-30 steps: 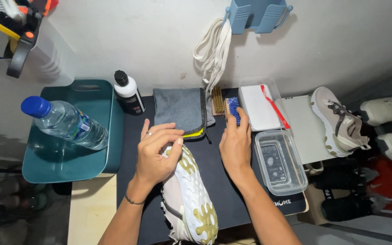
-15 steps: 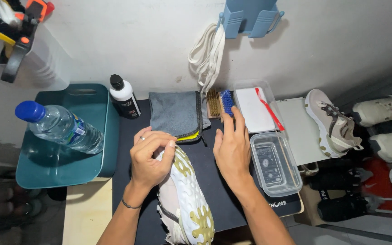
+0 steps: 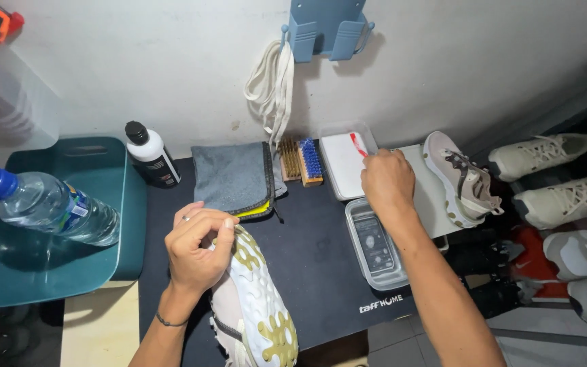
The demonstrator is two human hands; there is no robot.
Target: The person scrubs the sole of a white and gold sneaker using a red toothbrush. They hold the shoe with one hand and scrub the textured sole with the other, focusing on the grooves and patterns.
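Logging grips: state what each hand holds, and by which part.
Left hand grips the sneaker at its toe, sole up. Right hand touches a red-handled tool on the white tray; a hold cannot be told.

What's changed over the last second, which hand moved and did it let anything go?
The right hand set the blue-bristled brush down beside the brown brush and moved right to the red-handled tool on the white tray; whether it grips it is unclear. The left hand still holds the sneaker sole-up on the black mat. Bottles and grey cloth stayed put.

head camera, looking steeply down, close over black mat [image 3: 321, 265]
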